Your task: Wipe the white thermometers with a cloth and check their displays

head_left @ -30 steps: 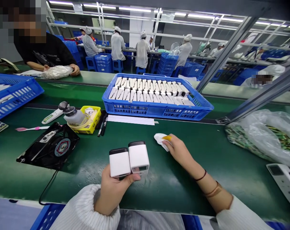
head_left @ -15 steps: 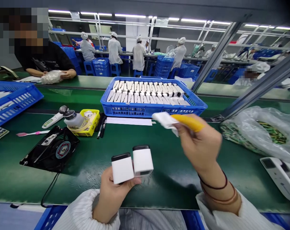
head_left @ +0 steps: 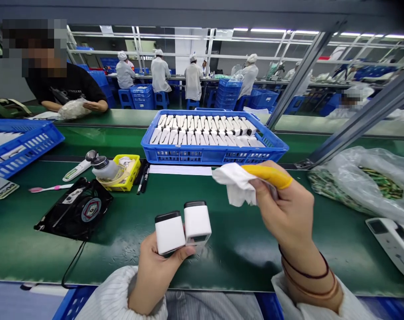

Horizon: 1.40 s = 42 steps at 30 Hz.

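My left hand (head_left: 160,266) is closed around two small white box-shaped devices with black tops. One white device (head_left: 170,234) leans to the left, and the other white device (head_left: 198,221) stands beside it with a dark window on its lower face. Over the green bench to the right, my right hand (head_left: 285,204) pinches a crumpled white cloth (head_left: 237,183). A yellow finger cover (head_left: 268,173) is on its index finger. The cloth hangs apart from the devices.
A blue crate (head_left: 202,155) behind holds rows of white pieces. On the left are a black fan (head_left: 77,209), a pump bottle (head_left: 105,169), a yellow basket (head_left: 131,173) and a toothbrush (head_left: 50,188). A plastic bag (head_left: 348,178) lies right. A person (head_left: 75,89) sits across.
My right hand has moved slightly right and down, and the white cloth now hangs more unfolded. My left hand keeps both devices in nearly the same place.
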Each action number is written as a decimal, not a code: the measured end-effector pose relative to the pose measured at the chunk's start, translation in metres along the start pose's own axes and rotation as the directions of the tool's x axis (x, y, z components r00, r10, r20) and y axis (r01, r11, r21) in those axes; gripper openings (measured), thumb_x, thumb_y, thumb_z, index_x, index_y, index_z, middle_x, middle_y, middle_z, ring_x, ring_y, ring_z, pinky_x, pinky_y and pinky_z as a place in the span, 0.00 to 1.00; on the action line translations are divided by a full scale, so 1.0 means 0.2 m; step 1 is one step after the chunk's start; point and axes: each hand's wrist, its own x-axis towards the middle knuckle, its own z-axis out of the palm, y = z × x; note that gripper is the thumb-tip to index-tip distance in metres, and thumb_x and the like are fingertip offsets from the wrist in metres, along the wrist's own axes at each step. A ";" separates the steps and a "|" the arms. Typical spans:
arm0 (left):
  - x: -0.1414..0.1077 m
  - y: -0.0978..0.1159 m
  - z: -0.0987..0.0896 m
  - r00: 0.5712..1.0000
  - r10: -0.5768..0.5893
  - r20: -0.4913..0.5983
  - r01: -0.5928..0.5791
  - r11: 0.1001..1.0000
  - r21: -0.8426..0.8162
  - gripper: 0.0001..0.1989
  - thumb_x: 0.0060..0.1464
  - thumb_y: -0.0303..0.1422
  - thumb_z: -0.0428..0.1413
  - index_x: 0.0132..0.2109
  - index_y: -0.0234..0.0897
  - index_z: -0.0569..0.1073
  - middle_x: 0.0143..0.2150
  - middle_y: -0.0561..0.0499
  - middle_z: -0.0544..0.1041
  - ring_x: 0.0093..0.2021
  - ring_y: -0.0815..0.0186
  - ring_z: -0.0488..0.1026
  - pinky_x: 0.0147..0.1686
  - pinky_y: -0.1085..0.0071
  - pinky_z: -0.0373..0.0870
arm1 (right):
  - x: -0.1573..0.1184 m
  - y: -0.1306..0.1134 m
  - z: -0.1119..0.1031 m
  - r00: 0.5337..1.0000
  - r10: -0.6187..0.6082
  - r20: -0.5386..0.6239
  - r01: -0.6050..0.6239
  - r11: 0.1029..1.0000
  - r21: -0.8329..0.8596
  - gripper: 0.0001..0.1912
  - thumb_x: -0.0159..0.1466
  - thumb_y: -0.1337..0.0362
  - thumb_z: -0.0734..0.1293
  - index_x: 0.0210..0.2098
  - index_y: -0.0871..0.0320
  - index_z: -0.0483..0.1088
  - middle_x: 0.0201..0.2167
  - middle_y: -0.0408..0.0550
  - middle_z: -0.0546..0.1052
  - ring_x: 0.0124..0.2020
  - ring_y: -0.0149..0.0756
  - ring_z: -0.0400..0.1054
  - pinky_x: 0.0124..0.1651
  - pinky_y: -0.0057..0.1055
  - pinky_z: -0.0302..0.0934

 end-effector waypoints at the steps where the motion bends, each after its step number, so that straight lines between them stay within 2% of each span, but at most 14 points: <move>1: 0.00 0.01 0.01 1.000 -0.001 -0.023 0.001 1.000 -0.007 0.12 0.39 0.38 0.70 0.32 0.40 0.82 0.29 0.51 0.82 0.29 0.60 0.79 0.28 0.74 0.76 | -0.01 -0.03 0.00 0.999 -0.005 0.047 0.001 0.996 0.087 0.08 0.69 0.69 0.63 0.43 0.52 0.72 0.34 0.44 0.69 0.30 0.33 0.65 0.32 0.29 0.62; 4: -0.01 0.04 0.05 0.998 0.006 -0.067 -0.006 1.000 -0.005 0.12 0.36 0.39 0.70 0.30 0.40 0.81 0.27 0.52 0.81 0.27 0.62 0.77 0.27 0.74 0.74 | -0.05 -0.13 0.05 0.931 -0.051 0.362 -0.070 0.948 0.312 0.08 0.69 0.65 0.64 0.47 0.52 0.71 0.48 0.49 0.70 0.46 0.41 0.68 0.48 0.36 0.65; 6: -0.02 0.06 0.06 0.998 0.020 -0.061 -0.019 1.000 0.023 0.12 0.35 0.38 0.71 0.29 0.40 0.81 0.27 0.52 0.81 0.27 0.61 0.77 0.28 0.73 0.73 | -0.06 -0.16 0.10 0.873 -0.025 0.487 -0.183 0.909 0.374 0.09 0.69 0.64 0.64 0.47 0.53 0.72 0.49 0.49 0.73 0.48 0.41 0.69 0.50 0.35 0.65; 11: -0.01 0.05 0.06 0.992 -0.026 0.121 0.022 0.999 0.038 0.14 0.39 0.38 0.69 0.34 0.37 0.82 0.29 0.48 0.82 0.29 0.58 0.78 0.28 0.71 0.75 | -0.02 -0.01 0.17 0.892 0.282 0.354 -0.358 0.917 0.173 0.09 0.68 0.61 0.63 0.41 0.57 0.74 0.33 0.46 0.79 0.29 0.36 0.73 0.31 0.28 0.66; 15: 0.00 0.04 0.05 0.989 -0.116 0.090 0.120 0.992 -0.043 0.16 0.38 0.38 0.69 0.35 0.35 0.81 0.31 0.46 0.82 0.31 0.56 0.80 0.29 0.70 0.78 | -0.03 0.21 0.14 0.895 0.362 0.260 -0.312 0.925 -0.215 0.20 0.67 0.53 0.59 0.43 0.62 0.74 0.42 0.59 0.78 0.44 0.55 0.71 0.48 0.53 0.65; 17: 0.02 0.03 0.05 0.988 -0.143 0.052 0.147 0.987 -0.063 0.17 0.37 0.38 0.70 0.36 0.35 0.81 0.32 0.46 0.82 0.32 0.56 0.80 0.31 0.70 0.79 | -0.09 0.25 0.13 0.888 0.370 0.272 -0.310 0.920 -0.239 0.25 0.67 0.48 0.59 0.46 0.63 0.73 0.54 0.66 0.71 0.58 0.63 0.61 0.58 0.64 0.53; 19: 0.03 0.02 0.05 0.989 -0.146 0.015 0.147 0.987 -0.066 0.18 0.38 0.39 0.70 0.37 0.34 0.80 0.34 0.46 0.83 0.34 0.56 0.80 0.32 0.69 0.79 | -0.17 0.20 0.14 0.837 0.390 0.384 -0.385 0.918 -0.095 0.27 0.68 0.46 0.59 0.53 0.60 0.69 0.61 0.62 0.64 0.64 0.58 0.52 0.64 0.62 0.45; 20: 0.04 0.02 0.06 0.991 -0.137 0.000 0.137 0.989 -0.060 0.18 0.39 0.39 0.69 0.38 0.34 0.79 0.34 0.46 0.82 0.34 0.57 0.80 0.32 0.69 0.79 | -0.22 0.16 0.16 0.784 0.391 0.482 -0.468 0.883 0.046 0.26 0.68 0.45 0.59 0.56 0.58 0.67 0.62 0.60 0.63 0.64 0.54 0.53 0.64 0.58 0.46; 22: 0.06 0.01 0.07 0.994 -0.110 -0.014 0.109 0.993 -0.045 0.18 0.40 0.39 0.69 0.37 0.33 0.78 0.33 0.46 0.82 0.34 0.58 0.79 0.32 0.71 0.78 | -0.30 0.06 0.22 0.675 0.330 0.660 -0.662 0.665 0.345 0.25 0.69 0.46 0.60 0.58 0.53 0.63 0.58 0.55 0.68 0.60 0.47 0.60 0.63 0.50 0.54; 25: 0.07 0.01 0.10 0.998 -0.062 -0.010 0.062 0.998 -0.029 0.16 0.45 0.40 0.67 0.38 0.34 0.76 0.34 0.47 0.81 0.34 0.61 0.78 0.32 0.73 0.76 | -0.39 -0.06 0.31 0.627 0.345 0.698 -0.779 0.296 0.553 0.27 0.63 0.46 0.69 0.55 0.52 0.63 0.47 0.50 0.74 0.46 0.40 0.71 0.51 0.39 0.66; 28: 0.08 0.03 0.10 0.999 -0.046 0.024 0.049 0.993 -0.106 0.18 0.50 0.41 0.64 0.45 0.37 0.71 0.32 0.52 0.77 0.29 0.66 0.75 0.29 0.75 0.73 | -0.43 -0.09 0.36 0.568 0.480 0.668 -0.815 0.213 0.539 0.23 0.60 0.50 0.73 0.48 0.54 0.66 0.34 0.44 0.74 0.30 0.33 0.70 0.31 0.27 0.66; 33: 0.12 0.08 0.06 0.984 -0.083 0.156 0.139 0.906 -0.399 0.18 0.57 0.41 0.58 0.49 0.42 0.62 0.30 0.58 0.71 0.23 0.72 0.68 0.23 0.77 0.69 | -0.42 -0.07 0.34 0.613 0.569 0.548 -0.769 0.271 0.578 0.17 0.65 0.51 0.68 0.43 0.57 0.65 0.27 0.42 0.73 0.23 0.30 0.66 0.24 0.24 0.56; 38: 0.10 0.12 0.07 0.979 0.017 0.203 0.078 0.889 -0.452 0.12 0.64 0.40 0.49 0.45 0.36 0.70 0.39 0.50 0.71 0.42 0.66 0.70 0.47 0.73 0.70 | -0.41 -0.08 0.32 0.626 0.545 0.558 -0.701 0.080 0.709 0.18 0.69 0.48 0.61 0.40 0.57 0.69 0.28 0.44 0.72 0.24 0.29 0.63 0.30 0.27 0.60; 42: 0.06 0.14 0.09 0.953 0.007 0.302 0.151 0.856 -0.495 0.16 0.66 0.43 0.44 0.41 0.37 0.70 0.38 0.50 0.67 0.37 0.65 0.67 0.37 0.70 0.71 | -0.42 -0.10 0.31 0.643 0.462 0.611 -0.686 -0.007 0.727 0.17 0.70 0.50 0.60 0.45 0.55 0.72 0.36 0.47 0.75 0.32 0.32 0.68 0.39 0.28 0.65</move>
